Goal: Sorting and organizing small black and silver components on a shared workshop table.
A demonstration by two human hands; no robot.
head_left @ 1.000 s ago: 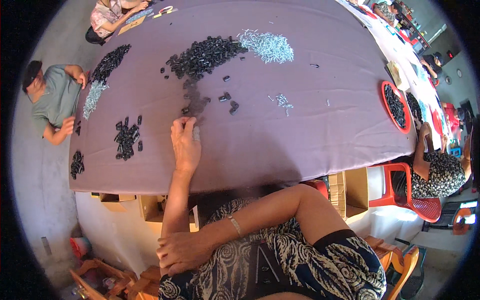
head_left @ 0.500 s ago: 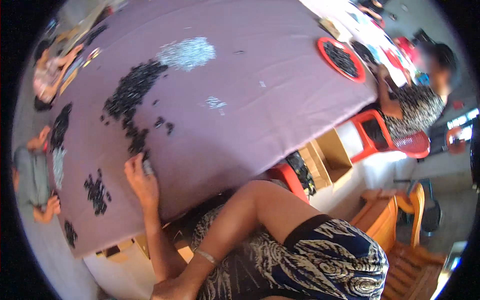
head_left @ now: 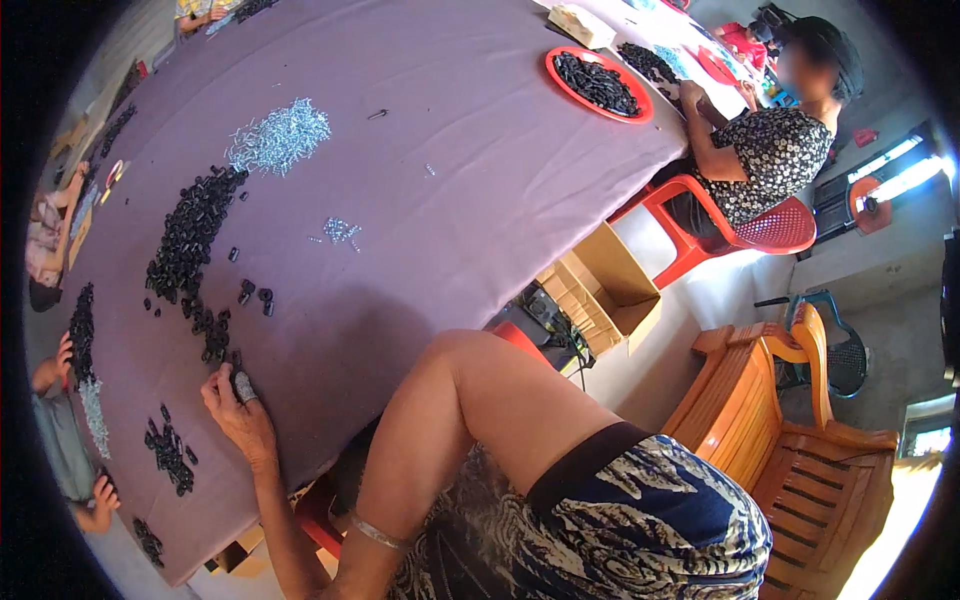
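My left hand (head_left: 240,420) rests on the purple tablecloth with its fingers bent together around a small black plastic part (head_left: 237,359) at the fingertips. A greyish wrap (head_left: 243,387) covers one digit. Just beyond the fingers begins a long pile of black plastic parts (head_left: 190,240). At its far end lies a heap of small silvery metal pieces, apparently springs (head_left: 280,137), and a smaller cluster of springs (head_left: 340,231) lies to the right. My right arm is bent sharply, a bracelet at its wrist. Of my right hand (head_left: 352,582) only the part by the wrist shows; its fingers are out of sight.
More black parts (head_left: 170,455) lie left of my hand. A red tray (head_left: 553,80) of black parts stands at the far right, near a seated person on a red chair (head_left: 780,228). Other people work along the left edge. A cardboard box (head_left: 640,310) and wooden bench (head_left: 730,420) are to the right.
The whole view has swung, so the table's contents sit further left and, nearby, lower. My left hand stays by the near end of the black pile. More of my right hand has left the picture.
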